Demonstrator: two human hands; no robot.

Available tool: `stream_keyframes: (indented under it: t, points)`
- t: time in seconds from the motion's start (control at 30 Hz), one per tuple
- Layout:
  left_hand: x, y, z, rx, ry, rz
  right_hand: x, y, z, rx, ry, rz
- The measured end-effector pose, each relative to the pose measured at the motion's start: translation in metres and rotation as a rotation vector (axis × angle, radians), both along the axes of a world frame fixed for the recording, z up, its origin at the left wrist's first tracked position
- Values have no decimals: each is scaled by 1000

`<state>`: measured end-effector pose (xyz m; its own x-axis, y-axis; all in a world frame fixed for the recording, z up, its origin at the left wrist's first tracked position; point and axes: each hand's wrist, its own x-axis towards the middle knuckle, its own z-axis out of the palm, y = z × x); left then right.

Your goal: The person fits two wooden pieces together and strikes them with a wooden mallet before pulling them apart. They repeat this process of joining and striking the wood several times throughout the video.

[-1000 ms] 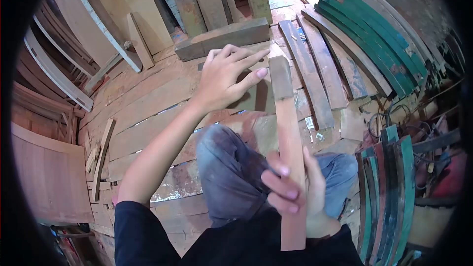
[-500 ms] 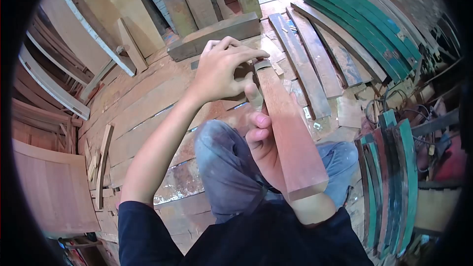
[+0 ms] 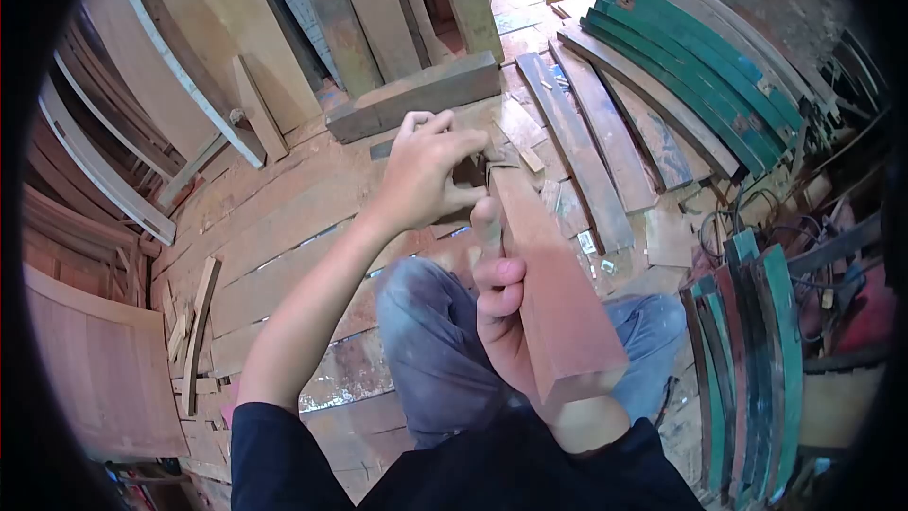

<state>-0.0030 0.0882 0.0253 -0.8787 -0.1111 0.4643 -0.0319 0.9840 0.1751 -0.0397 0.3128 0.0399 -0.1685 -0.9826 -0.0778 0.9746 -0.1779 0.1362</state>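
A tapered piece of wood (image 3: 565, 312) points away from me, with its wide, reddish end near my body and its paler, narrow end forward. My right hand (image 3: 504, 308) is closed around its left side and underside, fingertips showing and the palm partly hidden. A thin, curved strip (image 3: 503, 167) lies across the narrow tip; its material is hard to make out. My left hand (image 3: 430, 170) is at that tip, thumb and index finger bent in a pinch on the strip. Below are my knees in blue-grey trousers (image 3: 426, 350).
A thick wooden beam (image 3: 416, 95) lies ahead on the plank floor (image 3: 274, 274). Long boards (image 3: 577, 147) and curved green pieces (image 3: 690, 76) are stacked at the right front. More curved strips (image 3: 747, 369) stand at my right. Panels (image 3: 104, 360) lean at the left.
My left hand and the wood's narrow tip have moved slightly lower in the view. The wood is tilted a little more, and its side face shows more. My right hand keeps its grip.
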Motion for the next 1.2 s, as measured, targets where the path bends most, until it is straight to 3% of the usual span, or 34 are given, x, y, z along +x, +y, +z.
stream_keyframes:
  t: [0.13, 0.33, 0.53, 0.8, 0.9, 1.1, 1.2]
  points:
    - [-1, 1, 3, -11, 7, -15, -3, 2, -2, 64, 18, -30]
    - [-3, -3, 4, -43, -69, 31, 2, 13, -22, -120, 28, -10]
    - [0, -18, -1, -18, -28, 71, 7, 16, -32, 89, 264, -96]
    - [14, -26, -3, 62, -25, 268, -8, 33, -68, 218, 260, -203]
    - [16, -30, -2, 107, -35, 301, -22, 31, -78, 103, 305, -250]
    - [5, -31, -5, 70, -5, 220, -80, -8, -31, 221, 1035, -528]
    - [-7, -23, 2, 33, 37, 119, -118, -42, 4, 163, 1215, -530]
